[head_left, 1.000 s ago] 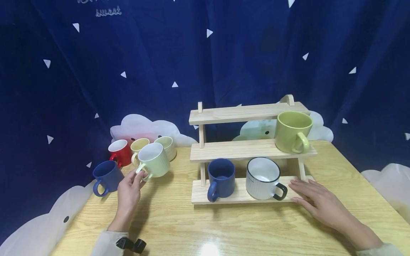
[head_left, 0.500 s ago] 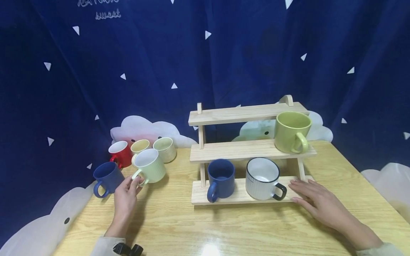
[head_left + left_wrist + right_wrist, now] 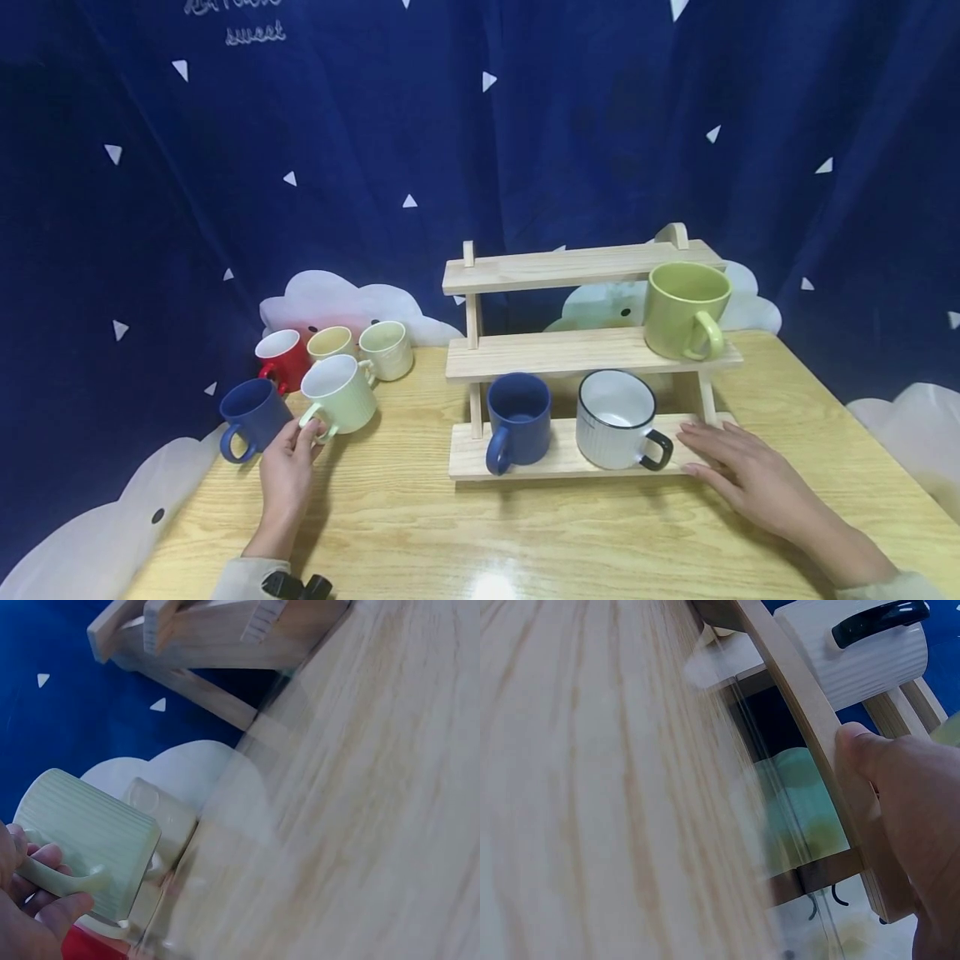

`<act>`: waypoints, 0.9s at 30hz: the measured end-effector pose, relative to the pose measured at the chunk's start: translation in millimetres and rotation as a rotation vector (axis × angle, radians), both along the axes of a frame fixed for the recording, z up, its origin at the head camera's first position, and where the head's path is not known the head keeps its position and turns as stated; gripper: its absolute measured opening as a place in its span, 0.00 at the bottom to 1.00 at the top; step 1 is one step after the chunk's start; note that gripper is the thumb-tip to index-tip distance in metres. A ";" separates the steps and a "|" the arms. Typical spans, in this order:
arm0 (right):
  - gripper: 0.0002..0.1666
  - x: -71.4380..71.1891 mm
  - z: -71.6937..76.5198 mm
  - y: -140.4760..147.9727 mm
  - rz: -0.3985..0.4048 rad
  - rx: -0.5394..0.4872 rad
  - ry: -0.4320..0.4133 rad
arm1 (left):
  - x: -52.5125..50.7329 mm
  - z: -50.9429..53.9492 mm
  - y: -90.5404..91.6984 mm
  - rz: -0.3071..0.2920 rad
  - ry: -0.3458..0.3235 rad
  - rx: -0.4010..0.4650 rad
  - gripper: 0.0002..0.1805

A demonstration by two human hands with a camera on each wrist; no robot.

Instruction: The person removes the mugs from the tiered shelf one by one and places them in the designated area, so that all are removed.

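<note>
My left hand (image 3: pixel 287 468) pinches the handle of a pale green ribbed mug (image 3: pixel 347 398), seen at left in the head view. In the left wrist view, the thumb and fingers close round that handle, and the mug (image 3: pixel 82 836) seems held a little above the table. My right hand (image 3: pixel 750 475) rests on the right end of the wooden shelf's lowest board (image 3: pixel 562 467), fingers laid out and thumb at its front edge. Beside it stands a white mug (image 3: pixel 611 429) with a black rim and handle. A dark blue mug (image 3: pixel 525 433) shares that board.
Behind the held mug are a red mug (image 3: pixel 288 362), a yellow mug (image 3: pixel 328 340) and a cream-green mug (image 3: pixel 390 354). Another blue mug (image 3: pixel 258 412) stands close left of my left hand. A larger green mug (image 3: pixel 678 321) sits at the right of the middle board (image 3: pixel 540 354).
The pale green mug in my left hand has moved down, left and toward me, uncovering more of the cream-green mug behind. My right hand stays where it was.
</note>
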State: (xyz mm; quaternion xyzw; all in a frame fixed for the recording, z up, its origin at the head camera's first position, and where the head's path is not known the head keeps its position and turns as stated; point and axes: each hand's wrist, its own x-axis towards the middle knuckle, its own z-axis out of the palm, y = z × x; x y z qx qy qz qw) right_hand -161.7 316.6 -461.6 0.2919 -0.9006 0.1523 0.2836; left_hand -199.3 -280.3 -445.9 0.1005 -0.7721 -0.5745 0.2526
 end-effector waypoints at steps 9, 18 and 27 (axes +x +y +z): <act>0.30 -0.2 1.2 -0.2 0.003 0.002 0.007 | 0.3 -6.1 -5.0 0.047 -0.023 -0.074 0.17; 0.29 1.3 4.4 -2.6 -0.007 0.012 0.009 | 5.3 -11.4 -14.1 0.122 -0.038 -0.138 0.16; 0.29 0.6 3.5 -1.6 0.002 0.008 0.015 | 9.0 -14.7 -19.5 0.129 -0.050 -0.176 0.16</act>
